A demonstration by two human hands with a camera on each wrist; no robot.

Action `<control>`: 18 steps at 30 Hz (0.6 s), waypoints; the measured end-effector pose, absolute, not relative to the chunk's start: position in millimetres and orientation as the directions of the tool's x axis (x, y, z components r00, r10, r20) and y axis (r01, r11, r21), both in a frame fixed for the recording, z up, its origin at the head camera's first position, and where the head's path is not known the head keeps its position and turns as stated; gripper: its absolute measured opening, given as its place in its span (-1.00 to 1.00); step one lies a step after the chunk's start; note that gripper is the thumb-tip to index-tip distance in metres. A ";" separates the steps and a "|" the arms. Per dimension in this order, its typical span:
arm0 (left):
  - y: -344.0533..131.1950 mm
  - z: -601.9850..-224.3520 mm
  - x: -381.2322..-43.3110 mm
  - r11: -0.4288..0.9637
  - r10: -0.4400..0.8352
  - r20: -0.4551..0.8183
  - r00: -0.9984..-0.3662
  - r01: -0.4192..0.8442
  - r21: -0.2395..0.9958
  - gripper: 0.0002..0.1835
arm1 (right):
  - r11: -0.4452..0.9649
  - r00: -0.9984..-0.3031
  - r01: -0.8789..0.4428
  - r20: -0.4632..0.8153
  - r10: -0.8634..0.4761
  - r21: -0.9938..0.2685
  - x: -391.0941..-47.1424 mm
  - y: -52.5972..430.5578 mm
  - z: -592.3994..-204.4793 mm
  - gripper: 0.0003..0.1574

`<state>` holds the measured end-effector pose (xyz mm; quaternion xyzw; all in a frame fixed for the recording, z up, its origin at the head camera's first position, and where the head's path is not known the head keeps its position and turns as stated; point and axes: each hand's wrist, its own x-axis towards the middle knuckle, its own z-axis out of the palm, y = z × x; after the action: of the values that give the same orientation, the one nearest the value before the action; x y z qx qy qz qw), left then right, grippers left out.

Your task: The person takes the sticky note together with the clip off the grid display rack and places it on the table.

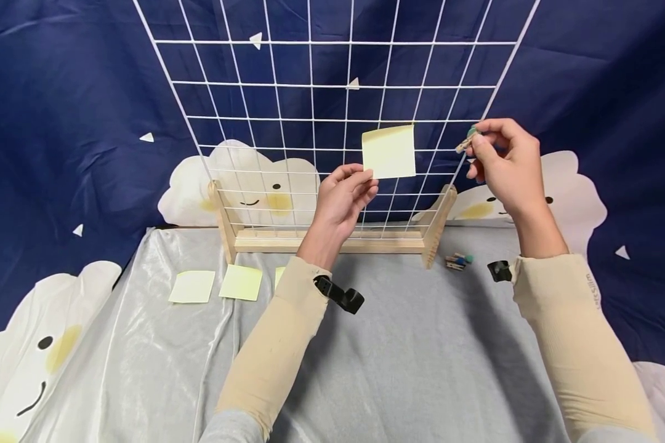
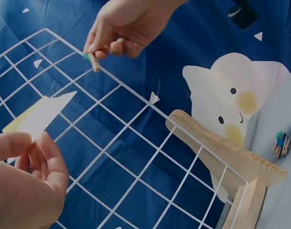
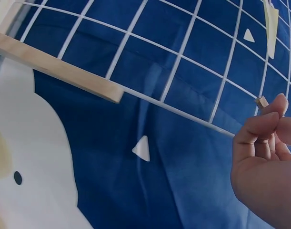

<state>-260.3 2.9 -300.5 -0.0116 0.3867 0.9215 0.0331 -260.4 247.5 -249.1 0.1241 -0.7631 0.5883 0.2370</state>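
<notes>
My left hand (image 1: 343, 200) pinches a pale yellow sticky note (image 1: 389, 152) by its lower left corner, holding it up before the white wire grid (image 1: 328, 121). To the right, near the grid's right edge, my right hand (image 1: 507, 160) pinches a small wooden clothespin (image 1: 465, 143) with a green piece on its end. In the left wrist view the note (image 2: 43, 114) appears nearly edge-on between thumb and fingers, apart from the clothespin (image 2: 94, 62). Only the clothespin's wooden tip (image 3: 261, 102) shows in the right wrist view.
Wooden feet (image 1: 439, 224) support the grid on a grey cloth (image 1: 410, 344). Several clothespins (image 1: 457, 261) lie right of the stand. Sticky notes (image 1: 193, 287) lie on the cloth at left, one partly hidden by my left arm. A blue curtain (image 1: 77, 92) hangs behind.
</notes>
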 end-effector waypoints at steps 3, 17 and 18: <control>1.3 -302.8 -258.9 -0.698 0.057 -0.052 -0.997 -0.077 0.711 -0.81 | 0.271 -0.858 -0.468 0.506 0.090 -0.841 -257.2 250.2 -256.7 -0.87; -7.3 -317.4 -255.0 -0.705 0.048 -0.061 -0.997 -0.077 0.705 -0.80 | 0.220 -0.874 -0.451 0.478 0.088 -0.865 -251.8 256.8 -277.3 -0.85; -7.6 -318.7 -254.6 -0.706 0.050 -0.064 -0.997 -0.080 0.704 -0.80 | 0.216 -0.874 -0.451 0.478 0.087 -0.866 -251.7 257.4 -278.5 -0.86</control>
<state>-254.6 -7.6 -318.7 -0.0200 0.3819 0.9233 0.0352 -251.7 257.4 -278.5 0.1217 -0.7483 0.6142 0.2192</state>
